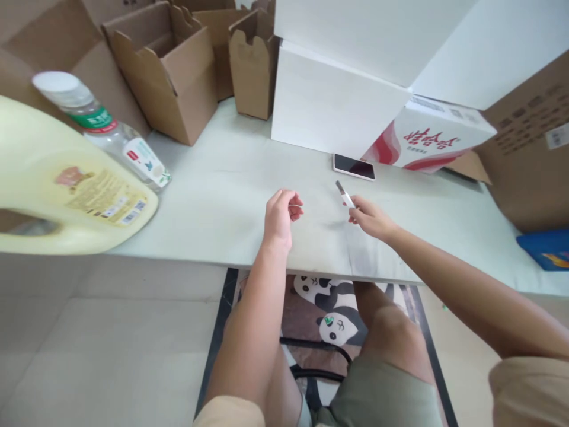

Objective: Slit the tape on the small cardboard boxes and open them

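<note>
Fingers [354,214] of our right hand [372,220] grip a slim white-and-grey tool [344,193] over the desk [213,219], just on our side of the phone [354,166]; our left hand [279,216], loosely curled and half open, is left of the phone, and a white box [333,101] stands behind it

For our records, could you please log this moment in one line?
right hand: holds slim object | left hand: loosely curled | phone: on table, near white box
</note>
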`<control>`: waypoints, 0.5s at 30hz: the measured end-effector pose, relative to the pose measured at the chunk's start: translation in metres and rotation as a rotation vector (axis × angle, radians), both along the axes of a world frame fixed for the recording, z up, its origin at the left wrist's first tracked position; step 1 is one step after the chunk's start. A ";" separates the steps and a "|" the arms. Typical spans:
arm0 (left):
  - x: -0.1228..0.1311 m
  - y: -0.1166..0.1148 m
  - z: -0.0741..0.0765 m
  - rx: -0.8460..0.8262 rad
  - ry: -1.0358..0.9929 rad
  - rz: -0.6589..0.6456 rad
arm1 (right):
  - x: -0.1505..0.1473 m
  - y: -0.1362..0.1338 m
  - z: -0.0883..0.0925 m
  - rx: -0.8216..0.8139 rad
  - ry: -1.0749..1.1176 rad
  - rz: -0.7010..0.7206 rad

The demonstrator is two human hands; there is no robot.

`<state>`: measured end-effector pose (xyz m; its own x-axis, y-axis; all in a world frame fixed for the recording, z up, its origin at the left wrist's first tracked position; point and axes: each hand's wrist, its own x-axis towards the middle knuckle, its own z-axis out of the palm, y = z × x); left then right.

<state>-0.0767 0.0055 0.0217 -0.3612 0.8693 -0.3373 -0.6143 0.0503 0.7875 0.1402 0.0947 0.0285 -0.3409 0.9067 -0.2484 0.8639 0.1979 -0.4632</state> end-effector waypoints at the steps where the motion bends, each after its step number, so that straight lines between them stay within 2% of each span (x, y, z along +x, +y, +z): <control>1: -0.004 -0.002 0.000 0.003 -0.009 0.016 | -0.018 0.008 0.001 -0.006 0.061 0.018; 5: -0.022 -0.006 0.001 -0.019 -0.032 0.053 | -0.106 0.039 0.007 0.048 0.172 0.129; 8: -0.034 -0.009 0.001 -0.031 -0.044 0.111 | -0.189 0.051 0.019 -0.009 0.277 0.201; 11: -0.042 -0.009 0.001 -0.046 -0.063 0.144 | -0.278 0.053 0.041 0.009 0.492 0.382; 13: -0.045 -0.009 -0.001 -0.036 -0.072 0.138 | -0.331 0.055 0.059 0.009 0.525 0.434; 15: -0.047 -0.009 -0.003 -0.015 -0.065 0.123 | -0.367 0.064 0.074 0.097 0.463 0.430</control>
<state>-0.1234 -0.0035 0.0189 -0.4420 0.8145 -0.3757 -0.6660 -0.0174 0.7457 -0.2273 0.1582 0.1026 -0.7316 0.6760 0.0883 0.4124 0.5419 -0.7323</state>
